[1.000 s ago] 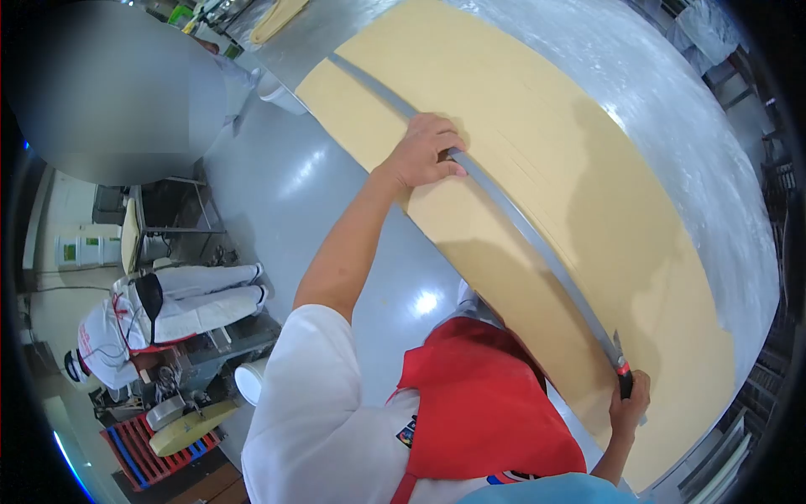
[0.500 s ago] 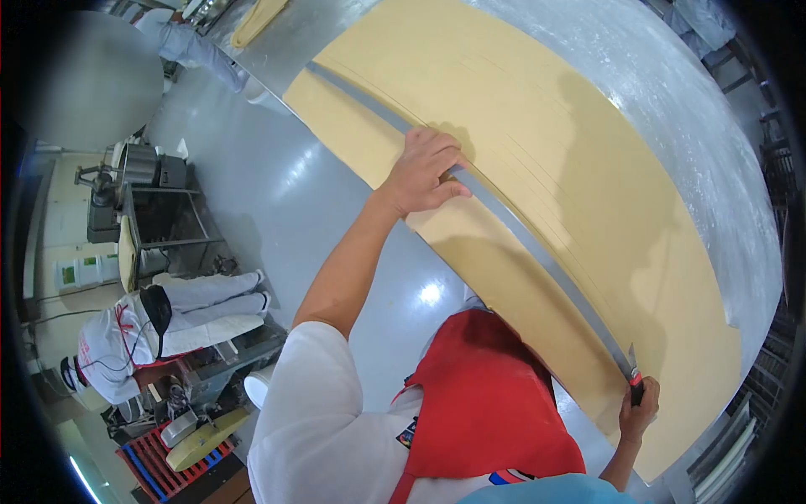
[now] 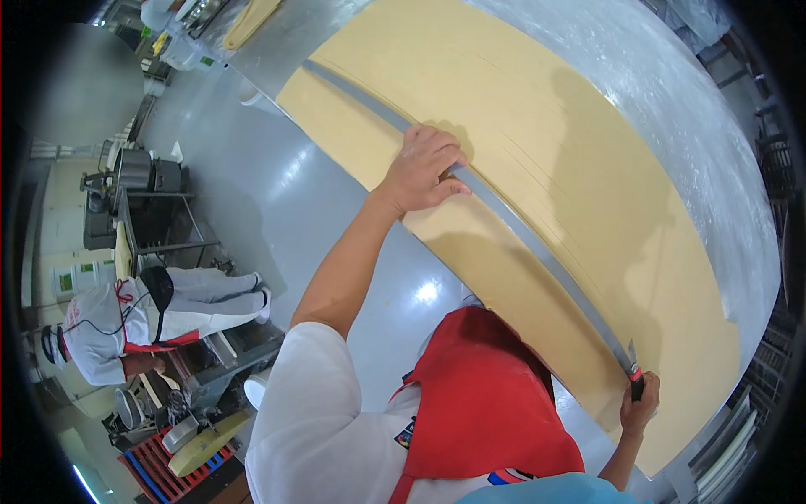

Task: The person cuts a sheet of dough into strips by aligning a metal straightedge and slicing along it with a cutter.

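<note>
A wide sheet of pale yellow dough [image 3: 504, 80] covers the work table. Across it, near the side closest to me, lies a long metal straightedge [image 3: 546, 262]. My left hand [image 3: 422, 170] is closed over the middle of this strip, thumb on the near side and fingers on the far side. Lower right, my right hand [image 3: 640, 412] is wrapped around the black and red handle of a small knife [image 3: 637, 382]. Its short blade points away from me, beside the straightedge's right end. Several thin straight lines mark the dough beyond the strip.
The table's floured metal top [image 3: 672, 126] shows past the dough's far edge. A co-worker [image 3: 101, 328] in white stands at a bench on the left. Near them are a stand with a metal pot [image 3: 134, 168] and a red crate [image 3: 155, 466]. Folded dough [image 3: 250, 21] lies at upper left.
Both hands, the straightedge and the knife stay practically in place. The view has shifted slightly. On the left, the co-worker's posture has changed, and a hand now shows over the bench.
</note>
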The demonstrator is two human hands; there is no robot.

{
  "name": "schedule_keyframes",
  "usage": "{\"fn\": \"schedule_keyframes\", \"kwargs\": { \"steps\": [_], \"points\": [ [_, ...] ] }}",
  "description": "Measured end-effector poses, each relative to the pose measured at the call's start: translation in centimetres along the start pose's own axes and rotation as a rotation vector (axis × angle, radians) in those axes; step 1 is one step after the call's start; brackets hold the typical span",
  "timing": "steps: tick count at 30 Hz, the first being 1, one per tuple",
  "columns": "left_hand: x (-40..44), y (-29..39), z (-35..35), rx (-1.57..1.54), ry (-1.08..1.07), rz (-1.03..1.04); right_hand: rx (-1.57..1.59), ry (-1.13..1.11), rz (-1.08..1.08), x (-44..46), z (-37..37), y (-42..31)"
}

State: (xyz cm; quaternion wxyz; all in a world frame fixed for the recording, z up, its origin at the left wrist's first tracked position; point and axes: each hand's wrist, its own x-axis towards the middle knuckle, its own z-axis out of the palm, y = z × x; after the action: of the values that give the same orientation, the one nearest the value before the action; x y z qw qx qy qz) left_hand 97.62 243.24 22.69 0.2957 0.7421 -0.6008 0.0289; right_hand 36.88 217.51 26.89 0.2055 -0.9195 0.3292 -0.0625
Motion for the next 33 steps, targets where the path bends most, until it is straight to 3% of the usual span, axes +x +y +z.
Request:
{"fn": "schedule_keyframes", "kwargs": {
  "steps": [10,13,15,18,23,24,26,27,29,31,33],
  "points": [
    [0.2,0.6,-0.7,0.003,-0.059,-0.018,-0.023,-0.043,-0.031,0.2,-0.1,0.6],
    [-0.1,2.9,-0.9,0.038,-0.033,-0.139,-0.036,-0.026,-0.038,0.1,-0.2,0.7],
    [-0.3,4.7,-0.6,0.147,0.165,-0.444,-0.033,-0.019,-0.023,0.1,-0.3,0.8],
    [-1.5,4.2,0.6,0.272,0.22,-0.565,-0.047,-0.051,-0.008,-0.4,-0.5,1.4],
    [-1.2,3.6,-0.3,0.528,0.137,-0.448,-0.219,-0.174,0.073,-1.6,0.0,3.9],
    [0.7,4.8,-2.4,0.414,-0.001,-0.524,-0.222,-0.184,0.083,-1.3,0.3,3.9],
    [1.1,2.7,-1.8,0.573,0.028,-0.309,-0.099,-0.208,0.094,1.1,-2.0,0.1],
    [1.8,3.0,-2.4,0.473,-0.111,-0.391,-0.118,-0.31,0.124,1.8,-2.2,0.1],
    [1.6,1.6,-1.8,0.455,-0.108,-0.437,-0.125,-0.311,0.064,1.6,-1.0,1.1],
    [1.6,0.0,-2.4,0.596,-0.243,-0.489,-0.101,-0.134,-0.053,1.2,-0.8,1.0],
    [1.2,-1.0,-3.3,0.56,-0.218,-0.528,-0.049,-0.101,-0.057,1.1,-1.2,-0.3]
  ]
}}
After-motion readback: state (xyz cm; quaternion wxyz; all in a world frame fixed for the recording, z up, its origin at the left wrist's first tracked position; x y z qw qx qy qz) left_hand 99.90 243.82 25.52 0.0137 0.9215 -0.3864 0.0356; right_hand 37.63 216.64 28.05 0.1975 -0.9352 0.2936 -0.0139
